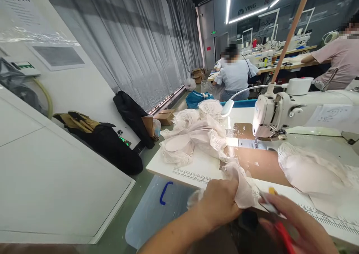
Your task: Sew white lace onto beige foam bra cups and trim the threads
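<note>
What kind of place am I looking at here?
Most likely a garment sewing workshop: a white sewing machine stands close by, pale lace-trimmed fabric pieces are heaped beside it, and other people sit near more sewing machines beyond.

A crumpled pale-pink fabric piece point(244, 192) is held near slanting red-handled scissors point(282, 232).

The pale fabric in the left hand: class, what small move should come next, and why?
Probably ease the red-handled tool, seemingly scissors, to the edge of the pale fabric. The left hand grips the fabric at the front of the white table, and the right hand holds the tool with its metal end towards it.
</note>
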The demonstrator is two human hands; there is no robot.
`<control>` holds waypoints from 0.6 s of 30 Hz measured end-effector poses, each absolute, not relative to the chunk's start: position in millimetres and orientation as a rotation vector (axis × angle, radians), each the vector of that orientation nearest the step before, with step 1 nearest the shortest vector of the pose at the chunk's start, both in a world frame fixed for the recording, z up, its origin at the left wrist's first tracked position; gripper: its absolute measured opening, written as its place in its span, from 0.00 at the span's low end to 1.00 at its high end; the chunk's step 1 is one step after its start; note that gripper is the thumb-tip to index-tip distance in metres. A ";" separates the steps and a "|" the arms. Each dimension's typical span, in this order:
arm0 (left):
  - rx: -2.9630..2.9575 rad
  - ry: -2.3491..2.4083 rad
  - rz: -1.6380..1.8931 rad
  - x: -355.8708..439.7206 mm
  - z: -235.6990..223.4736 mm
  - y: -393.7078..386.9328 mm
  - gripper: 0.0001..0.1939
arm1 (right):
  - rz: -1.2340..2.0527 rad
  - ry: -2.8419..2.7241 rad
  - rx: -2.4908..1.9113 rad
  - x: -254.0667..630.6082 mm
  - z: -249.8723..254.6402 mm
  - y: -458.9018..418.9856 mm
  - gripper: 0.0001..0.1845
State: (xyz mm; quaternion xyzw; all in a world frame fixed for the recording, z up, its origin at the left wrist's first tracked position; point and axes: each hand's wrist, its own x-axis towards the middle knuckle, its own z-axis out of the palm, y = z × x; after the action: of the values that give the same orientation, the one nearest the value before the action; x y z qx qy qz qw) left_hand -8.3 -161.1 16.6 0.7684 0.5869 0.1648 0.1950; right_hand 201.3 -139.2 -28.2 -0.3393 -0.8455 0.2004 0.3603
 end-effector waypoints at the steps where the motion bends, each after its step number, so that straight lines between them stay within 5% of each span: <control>1: 2.140 1.630 0.452 -5.4 15.3 -162.2 0.14 | 0.521 -2.187 -0.856 191.5 -21.8 -133.7 0.20; 6: 1.717 1.464 0.682 -15.3 2.7 -175.7 0.05 | 0.706 -2.419 -0.761 145.8 0.3 -108.9 0.24; 13: 0.787 1.131 0.869 -34.4 -50.8 -216.7 0.28 | 0.408 -2.499 -0.849 143.5 -20.5 -91.3 0.22; 18: 0.818 1.201 0.976 -25.4 -61.1 -217.8 0.25 | 0.262 -2.467 -0.835 160.7 -12.5 -91.9 0.23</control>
State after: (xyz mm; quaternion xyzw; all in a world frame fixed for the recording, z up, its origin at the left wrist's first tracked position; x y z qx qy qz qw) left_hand -25.4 -217.8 -61.1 0.3587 0.5266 0.4280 0.6410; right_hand 160.7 -91.9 -12.5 -0.3081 -0.9103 0.0966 0.2588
